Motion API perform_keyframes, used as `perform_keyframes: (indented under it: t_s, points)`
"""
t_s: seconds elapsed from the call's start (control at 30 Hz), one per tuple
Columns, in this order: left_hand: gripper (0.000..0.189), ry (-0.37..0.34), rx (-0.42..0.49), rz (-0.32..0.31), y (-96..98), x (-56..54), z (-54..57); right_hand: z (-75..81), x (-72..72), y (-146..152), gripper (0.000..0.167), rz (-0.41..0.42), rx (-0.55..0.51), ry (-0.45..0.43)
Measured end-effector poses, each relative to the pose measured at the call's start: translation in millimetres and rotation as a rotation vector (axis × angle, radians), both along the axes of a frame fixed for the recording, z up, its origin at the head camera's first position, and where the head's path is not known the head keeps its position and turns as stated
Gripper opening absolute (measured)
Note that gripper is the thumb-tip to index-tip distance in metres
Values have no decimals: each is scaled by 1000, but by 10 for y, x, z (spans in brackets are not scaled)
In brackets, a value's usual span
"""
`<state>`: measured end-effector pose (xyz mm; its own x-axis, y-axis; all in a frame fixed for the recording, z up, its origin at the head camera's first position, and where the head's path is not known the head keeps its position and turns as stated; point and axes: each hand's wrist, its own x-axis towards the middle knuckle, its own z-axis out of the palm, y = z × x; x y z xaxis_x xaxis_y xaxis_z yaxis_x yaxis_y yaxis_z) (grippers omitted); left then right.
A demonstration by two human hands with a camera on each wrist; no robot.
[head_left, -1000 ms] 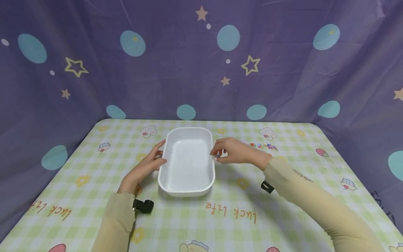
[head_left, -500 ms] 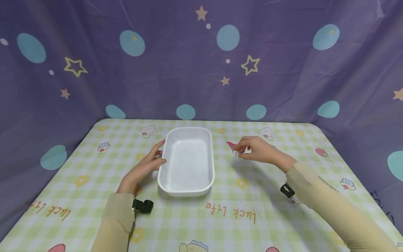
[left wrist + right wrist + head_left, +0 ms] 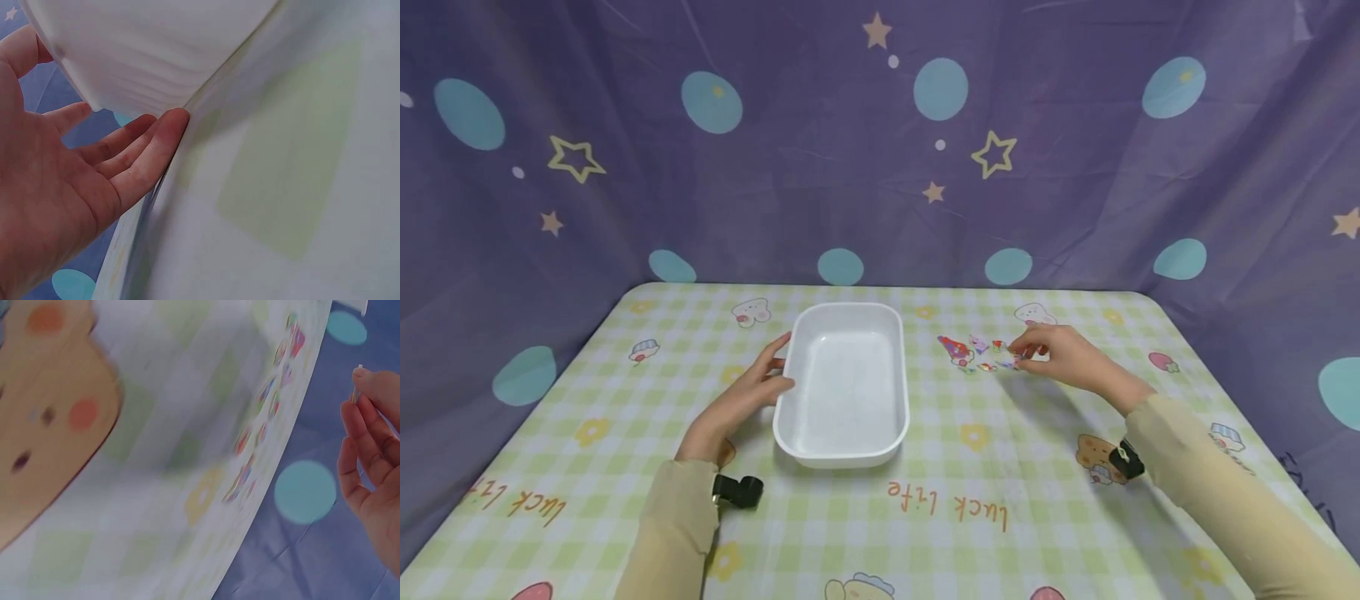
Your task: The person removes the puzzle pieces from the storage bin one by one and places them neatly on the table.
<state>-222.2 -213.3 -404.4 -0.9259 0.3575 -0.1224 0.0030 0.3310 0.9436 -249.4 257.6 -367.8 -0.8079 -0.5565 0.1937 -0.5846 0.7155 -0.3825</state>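
My left hand (image 3: 748, 396) holds the left wall of a deep white rectangular tray (image 3: 850, 457). In the left wrist view its thumb tip goes over the tray's rim, and the lower fingers (image 3: 147, 156) touch the outer wall. To the right of the tray, my right hand (image 3: 1063, 357) is low over the right end of a cluster of small, flat, brightly coloured pieces (image 3: 956, 351). A small thin piece (image 3: 355, 395) sits between its thumb and forefinger in the right wrist view, seen edge-on. What is printed on it cannot be made out.
A green-and-white checked cloth (image 3: 955, 558) with printed cartoons covers the table. Behind it hangs a purple curtain (image 3: 1060, 192) with stars and blue ovals. The tray's inner floor shows plain white.
My right hand has moved right, from beside the tray's right rim across the coloured pieces to their right end, uncovering the left ones. My left hand and the tray have stayed put.
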Motion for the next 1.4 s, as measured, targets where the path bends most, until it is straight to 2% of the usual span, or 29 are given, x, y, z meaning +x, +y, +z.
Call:
perform_keyframes:
  t_s: [0.3, 0.47, 0.7, 0.93, 1.27, 1.4]
  points:
    - [71, 3, -5, 1, -11, -17, -25, -139, -30, 345, 24, -66, 22, 4]
    - [71, 0, -10, -1, -6, -15, -10, -213, -39, 481, 24, -129, 25, -37]
    - [72, 10, 0, -12, 5, -22, 9, -328, -61, 560, 23, -223, 60, -119]
    - [72, 9, 3, -17, -7, -20, 7, -417, -81, 582, 21, -262, 59, -124]
    - [71, -36, -61, -12, -54, -61, 16, -385, -63, 564, 22, -265, 50, -133]
    - [72, -28, -77, -33, -78, -51, 29, -314, -38, 533, 20, -266, 65, -91]
